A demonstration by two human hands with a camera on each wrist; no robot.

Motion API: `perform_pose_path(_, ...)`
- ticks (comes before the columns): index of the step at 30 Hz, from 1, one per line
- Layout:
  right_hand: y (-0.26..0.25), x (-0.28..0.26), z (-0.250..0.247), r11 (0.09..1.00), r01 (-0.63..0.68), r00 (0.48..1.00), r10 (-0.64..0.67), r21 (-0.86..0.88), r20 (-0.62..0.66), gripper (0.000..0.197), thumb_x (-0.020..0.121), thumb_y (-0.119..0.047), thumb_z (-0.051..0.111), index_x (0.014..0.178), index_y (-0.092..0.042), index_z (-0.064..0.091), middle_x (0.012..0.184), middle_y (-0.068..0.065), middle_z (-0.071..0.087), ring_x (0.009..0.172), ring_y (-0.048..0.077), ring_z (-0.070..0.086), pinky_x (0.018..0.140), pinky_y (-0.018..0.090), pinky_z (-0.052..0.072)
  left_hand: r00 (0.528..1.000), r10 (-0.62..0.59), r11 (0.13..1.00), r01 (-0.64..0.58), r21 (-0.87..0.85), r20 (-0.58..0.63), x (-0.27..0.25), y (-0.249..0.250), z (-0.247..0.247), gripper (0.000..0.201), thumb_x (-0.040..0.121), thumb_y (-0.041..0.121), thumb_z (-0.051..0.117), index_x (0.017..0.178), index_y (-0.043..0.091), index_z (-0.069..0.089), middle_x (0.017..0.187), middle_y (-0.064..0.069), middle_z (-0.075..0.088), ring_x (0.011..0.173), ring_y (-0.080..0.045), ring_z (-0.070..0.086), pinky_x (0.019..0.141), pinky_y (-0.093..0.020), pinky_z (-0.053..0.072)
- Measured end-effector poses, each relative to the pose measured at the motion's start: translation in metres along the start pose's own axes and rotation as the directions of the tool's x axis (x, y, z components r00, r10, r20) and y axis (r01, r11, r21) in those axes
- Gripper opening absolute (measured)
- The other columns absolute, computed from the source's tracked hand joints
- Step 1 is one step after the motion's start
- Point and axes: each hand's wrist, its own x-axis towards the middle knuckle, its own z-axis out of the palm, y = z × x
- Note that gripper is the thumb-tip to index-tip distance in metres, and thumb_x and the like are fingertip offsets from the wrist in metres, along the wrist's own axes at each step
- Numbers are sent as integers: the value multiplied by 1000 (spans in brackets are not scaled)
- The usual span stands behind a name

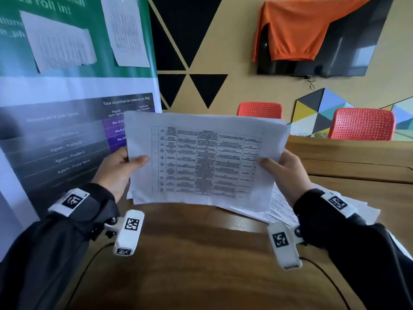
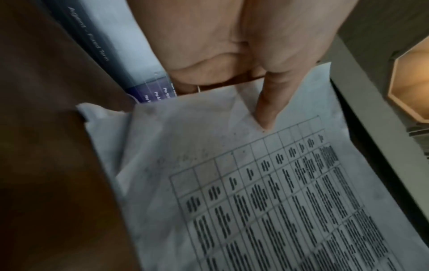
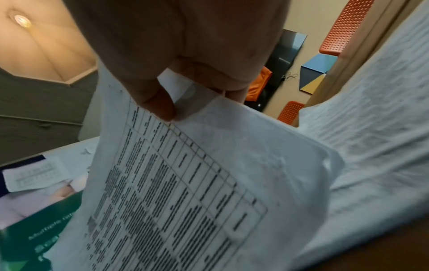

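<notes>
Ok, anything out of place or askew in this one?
Yes. An orange garment hangs over the wall screen, covering part of it. The sheaf of papers held by the left hand and right hand is ragged-edged, and loose sheets lie fanned on the table.

"Total incentive for referrer (in Php)" on the banner [image 1: 67,130]

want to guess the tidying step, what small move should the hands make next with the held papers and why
Probably lower the sheaf of papers and tap its bottom edge on the table to square it: the left hand and right hand pinch its side edges, it is held upright over the wood, and its sheets' edges look uneven.
</notes>
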Motion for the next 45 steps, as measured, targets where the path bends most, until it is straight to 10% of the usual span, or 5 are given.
perform_pose_path(6,40,-21,-3,984,-163,976,172,-72,138,30,91,5,59,114,-13,66,110,6,76,104,28,71,98,57,52,973,-229,966,225,123,12,-17,-57,-13,30,89,-9,61,116,2,65,119,-24,70,110,-41,65,106,-62,43)
perform_pose_path(26,14,-15,5,997,-18,1000,18,73,-1,35,91,6,59,119,-16,61,118,9,71,109,25,68,96,47,54,1000,-8,996,8,88,5,-15,-34,-11,29,89,4,67,118,11,67,118,-9,73,113,-32,67,105,-57,46)
perform_pose_path(34,34,-21,-1,983,-142,965,164,-114,207,32,93,0,62,121,-14,67,113,0,75,108,20,70,102,49,51,977,-187,946,150,287,106,-24,-65,-17,45,89,-15,57,108,24,68,118,-2,72,121,-29,62,107,-49,45)
perform_pose_path(40,8,-14,-7,954,-273,935,234,124,265,41,76,-17,76,116,-13,68,113,7,75,104,26,72,92,44,58,970,-143,971,98,220,197,-8,-26,-14,38,97,-5,52,127,17,63,123,-6,71,115,-31,65,78,-44,56)
perform_pose_path(45,-3,-3,-6,952,-183,979,155,246,130,36,78,-14,75,112,-10,69,111,9,76,102,28,72,91,43,58,996,-84,989,87,-117,30,2,10,-4,8,96,14,60,100,19,65,98,-3,74,85,-19,70,71,-38,53)
